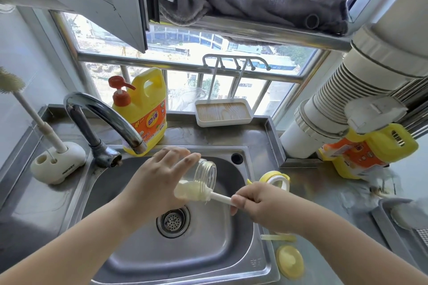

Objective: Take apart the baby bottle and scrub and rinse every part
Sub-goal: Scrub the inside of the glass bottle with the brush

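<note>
Left hand (157,178) fingers (183,157) wrapped round the bottle (203,176), held on its side over the sink (254,227), threaded mouth toward the right hand (261,208). Right fingers (238,201) clenched on the brush (208,194) handle; brush head at the bottle mouth, just below the left palm, pale and sudsy-looking. Can't tell if the head is part-way inside or only against the rim.

Straight below both hands: drain (173,221), basin w/ no standing water seen. Past the left fingertips, tap (104,113), spout end near the knuckles, no stream visible.

Just beyond the right knuckles, on the tabletop (324,192): yellow collar (275,178) w/ handles, off the bottle. Nearer the body than the right wrist: straw (278,237), then round yellow cap (290,261) at the sink edge. So, take-apart looks done; at least 3 parts lying separate.

Farther out behind the tap: soap jug (146,111) w/ pump; spare brush (20,97) standing in a holder far left of the left hand; small tray (223,111) by the window.

Progress, as a judgement: early-mid. Bottle scrub in hand now; bottle rinse, plus scrub & rinse of collar, straw, cap, likely all still to do — none look wet or soapy, though hard to tell. Teat not spotted.
</note>
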`<state>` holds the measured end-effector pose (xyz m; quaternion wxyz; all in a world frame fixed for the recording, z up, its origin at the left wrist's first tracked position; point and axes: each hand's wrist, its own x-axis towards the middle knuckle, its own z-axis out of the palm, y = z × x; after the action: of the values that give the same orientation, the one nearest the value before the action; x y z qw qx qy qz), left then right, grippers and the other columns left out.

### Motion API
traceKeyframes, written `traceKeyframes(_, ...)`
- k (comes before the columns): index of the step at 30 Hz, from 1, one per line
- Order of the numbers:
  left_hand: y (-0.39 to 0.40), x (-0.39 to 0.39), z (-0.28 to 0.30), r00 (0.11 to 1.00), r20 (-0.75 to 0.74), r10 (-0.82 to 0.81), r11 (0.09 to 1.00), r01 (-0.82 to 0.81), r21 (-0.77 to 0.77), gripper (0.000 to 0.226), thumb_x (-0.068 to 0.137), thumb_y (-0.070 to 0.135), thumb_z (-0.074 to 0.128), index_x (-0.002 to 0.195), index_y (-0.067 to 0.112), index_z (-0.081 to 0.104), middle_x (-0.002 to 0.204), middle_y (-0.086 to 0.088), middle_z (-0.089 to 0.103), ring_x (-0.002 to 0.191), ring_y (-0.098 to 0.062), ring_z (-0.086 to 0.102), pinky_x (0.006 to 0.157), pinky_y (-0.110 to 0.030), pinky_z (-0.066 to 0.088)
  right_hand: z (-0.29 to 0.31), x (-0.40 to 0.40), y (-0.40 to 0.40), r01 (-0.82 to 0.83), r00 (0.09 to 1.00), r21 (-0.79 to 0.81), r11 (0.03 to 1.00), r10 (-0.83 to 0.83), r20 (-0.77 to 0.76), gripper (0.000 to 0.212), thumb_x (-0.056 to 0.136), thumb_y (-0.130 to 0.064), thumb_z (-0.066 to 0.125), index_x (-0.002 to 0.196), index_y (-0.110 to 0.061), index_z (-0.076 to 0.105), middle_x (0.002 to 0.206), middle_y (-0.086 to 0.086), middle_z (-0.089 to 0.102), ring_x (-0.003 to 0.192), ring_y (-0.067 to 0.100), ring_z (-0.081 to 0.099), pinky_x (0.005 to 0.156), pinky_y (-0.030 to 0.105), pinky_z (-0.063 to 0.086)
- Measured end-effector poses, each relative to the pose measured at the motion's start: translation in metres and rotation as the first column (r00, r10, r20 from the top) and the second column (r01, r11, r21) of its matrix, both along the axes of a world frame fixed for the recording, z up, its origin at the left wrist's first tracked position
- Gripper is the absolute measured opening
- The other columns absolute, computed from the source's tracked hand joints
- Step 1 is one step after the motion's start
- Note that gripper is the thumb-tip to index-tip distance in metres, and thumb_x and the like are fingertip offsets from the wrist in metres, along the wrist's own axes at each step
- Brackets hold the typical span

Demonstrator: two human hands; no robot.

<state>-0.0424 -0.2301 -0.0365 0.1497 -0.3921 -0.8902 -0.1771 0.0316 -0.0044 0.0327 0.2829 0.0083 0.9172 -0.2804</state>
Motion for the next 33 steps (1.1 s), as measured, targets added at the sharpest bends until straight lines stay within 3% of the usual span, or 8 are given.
traceKeyframes(4,0.000,-0.001,0.005,0.997,0.080,0.009,0.999,-0.013,0.046,0.083,0.052,0.050,0.080,0.123,0.016,0.053,0.113,-0.005,0.064,0.101,-0.027,0.061,0.081,-0.038,0.054,0.000,-0.002,0.005,-0.014,0.813,0.553,0.833,0.332,-0.478,0.035,0.096,-0.040,0.030,0.092,-0.025,0.061,0.062,-0.006,0.045,0.056,0.017,0.052,0.050,0.026,0.044)
traceKeyframes(8,0.001,0.004,0.002,0.993,0.120,0.014,0.999,-0.020,0.049,0.096,0.042,0.043,0.088,0.125,0.018,0.048,0.114,-0.005,0.063,0.103,-0.028,0.061,0.085,-0.036,0.050,-0.003,-0.005,0.012,0.021,0.564,0.664,0.748,0.539,-0.625,0.016,0.073,-0.014,0.064,0.087,-0.021,0.070,0.065,-0.005,0.055,0.047,0.017,0.052,0.036,0.025,0.037)
traceKeyframes(12,0.001,0.004,0.004,0.998,0.049,0.032,0.998,-0.035,0.054,0.093,0.043,0.043,0.090,0.122,0.018,0.048,0.108,-0.008,0.065,0.098,-0.029,0.061,0.080,-0.038,0.053,-0.008,-0.001,0.000,0.007,0.794,0.589,0.808,0.353,-0.495,0.020,0.096,-0.032,0.042,0.090,-0.024,0.059,0.073,-0.005,0.052,0.059,0.019,0.054,0.053,0.027,0.043)
traceKeyframes(18,-0.005,0.007,-0.004,0.999,-0.015,0.041,0.996,-0.040,0.076,0.087,0.048,0.044,0.088,0.121,0.014,0.050,0.111,-0.012,0.062,0.102,-0.028,0.058,0.083,-0.040,0.053,-0.002,-0.002,-0.003,0.002,0.999,-0.091,0.996,0.001,0.038,0.030,0.096,-0.039,0.044,0.080,-0.028,0.067,0.051,-0.009,0.042,0.051,0.013,0.038,0.052,0.023,0.033)
traceKeyframes(22,-0.006,0.004,-0.003,1.000,-0.021,0.021,0.997,-0.020,0.072,0.088,0.048,0.040,0.090,0.122,0.015,0.049,0.111,-0.012,0.062,0.105,-0.025,0.052,0.087,-0.038,0.049,0.004,-0.007,-0.003,-0.082,0.990,0.135,0.987,0.096,-0.100,0.027,0.098,-0.037,0.042,0.090,-0.026,0.065,0.058,-0.008,0.042,0.056,0.012,0.042,0.053,0.024,0.035)
traceKeyframes(24,-0.007,0.002,-0.001,0.999,0.033,0.010,0.994,-0.013,0.104,0.087,0.050,0.043,0.088,0.122,0.016,0.049,0.112,-0.011,0.062,0.106,-0.022,0.048,0.087,-0.037,0.047,0.009,-0.011,0.002,-0.091,0.811,0.525,0.847,0.369,-0.455,0.020,0.095,-0.030,0.046,0.086,-0.025,0.064,0.062,-0.008,0.045,0.056,0.015,0.048,0.051,0.026,0.038)
traceKeyframes(27,-0.007,0.001,0.001,0.999,0.046,0.017,0.992,-0.023,0.125,0.083,0.053,0.047,0.082,0.122,0.015,0.049,0.113,-0.011,0.062,0.107,-0.021,0.046,0.087,-0.037,0.047,0.013,-0.012,0.007,-0.009,0.550,0.690,0.724,0.580,-0.601,0.023,0.066,-0.009,0.060,0.082,-0.021,0.070,0.058,-0.004,0.053,0.044,0.016,0.052,0.039,0.023,0.038)
traceKeyframes(33,-0.006,-0.001,0.005,0.999,0.006,0.050,0.992,-0.050,0.118,0.090,0.045,0.037,0.091,0.121,0.015,0.047,0.110,-0.015,0.062,0.107,-0.024,0.046,0.089,-0.039,0.046,0.005,-0.003,-0.001,-0.066,0.898,0.459,0.886,0.253,-0.359,0.020,0.096,-0.039,0.042,0.091,-0.025,0.057,0.064,-0.005,0.041,0.061,0.022,0.053,0.059,0.029,0.050)
